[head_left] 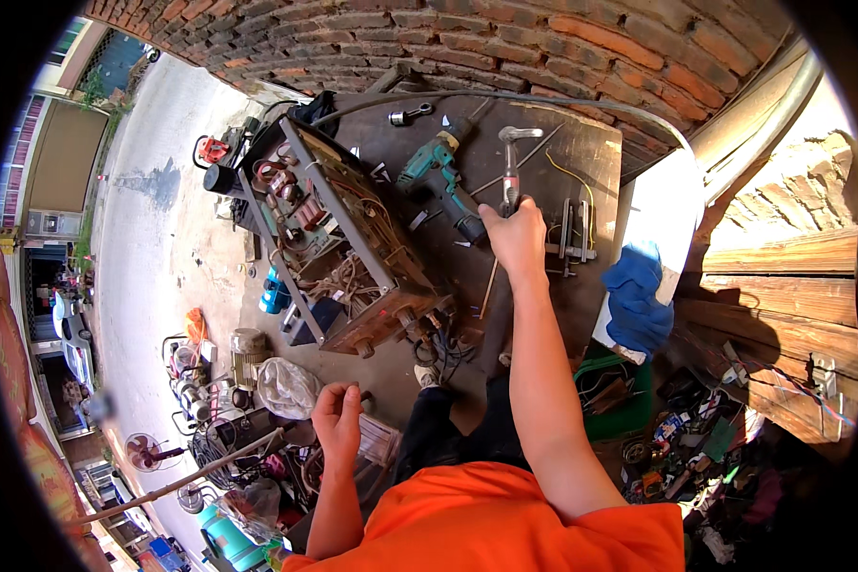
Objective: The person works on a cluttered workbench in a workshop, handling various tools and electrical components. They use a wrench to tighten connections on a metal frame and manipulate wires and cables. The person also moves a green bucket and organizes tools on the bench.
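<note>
My outstretched right hand (pixel 517 236) grips a hammer (pixel 511 170), my left hand (pixel 338 419) half-curled, empty; beside my right forearm (pixel 551 400), a green bin (pixel 636 419) holds assorted pieces (pixel 602 389)

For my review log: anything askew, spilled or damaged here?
Left of the hammer in the right hand, a metal-framed machine stands open, wiring exposed, as if missing its cover. Lower right, loose parts lie jumbled.

One hammer (pixel 511 164), one drill (pixel 437 176), perhaps one piston (pixel 408 115)
</note>
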The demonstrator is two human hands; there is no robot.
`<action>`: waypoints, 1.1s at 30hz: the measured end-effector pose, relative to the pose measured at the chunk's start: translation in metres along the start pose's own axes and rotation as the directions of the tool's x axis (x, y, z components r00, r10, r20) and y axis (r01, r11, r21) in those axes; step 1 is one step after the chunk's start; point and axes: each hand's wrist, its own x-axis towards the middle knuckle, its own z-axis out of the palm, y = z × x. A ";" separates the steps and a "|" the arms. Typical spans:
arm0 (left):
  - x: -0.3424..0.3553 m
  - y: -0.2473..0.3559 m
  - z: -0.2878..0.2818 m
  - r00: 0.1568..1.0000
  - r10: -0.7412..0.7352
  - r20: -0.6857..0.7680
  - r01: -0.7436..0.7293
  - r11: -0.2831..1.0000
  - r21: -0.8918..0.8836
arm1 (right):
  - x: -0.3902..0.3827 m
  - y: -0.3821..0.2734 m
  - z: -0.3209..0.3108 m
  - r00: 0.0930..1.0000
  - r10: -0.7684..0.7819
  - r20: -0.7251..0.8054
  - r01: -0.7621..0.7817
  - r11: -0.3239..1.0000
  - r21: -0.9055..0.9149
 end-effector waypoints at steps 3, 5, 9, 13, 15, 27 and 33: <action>-0.012 -0.011 -0.002 0.968 -0.129 0.217 0.144 0.988 -0.055 | 0.008 -0.003 -0.041 0.932 0.060 0.359 -0.325 0.579 0.748; -0.023 -0.013 0.016 0.923 -0.030 0.383 0.041 0.999 -0.020 | -0.008 -0.014 -0.062 0.916 0.001 0.401 -0.371 0.378 0.848; -0.014 0.037 0.075 0.735 0.398 0.549 -0.524 0.847 0.089 | -0.081 -0.035 -0.079 0.917 -0.091 0.389 -0.351 0.280 0.893; -0.010 0.052 0.093 0.757 0.346 0.555 -0.357 0.930 -0.093 | -0.132 -0.070 -0.097 0.864 -0.217 0.454 -0.321 0.457 0.830; -0.005 0.039 0.095 0.745 0.465 0.478 -0.425 0.884 -0.197 | -0.141 -0.080 -0.098 0.792 -0.316 0.523 -0.308 0.533 0.788; -0.068 0.039 0.005 0.977 0.197 -0.084 -0.213 0.840 -0.499 | 0.027 -0.009 -0.002 0.902 -0.341 0.265 0.402 0.888 -0.225; -0.067 0.040 -0.011 0.929 0.048 -0.366 -0.271 0.762 -0.588 | 0.021 -0.017 0.055 0.846 -0.314 0.431 0.500 0.750 -0.434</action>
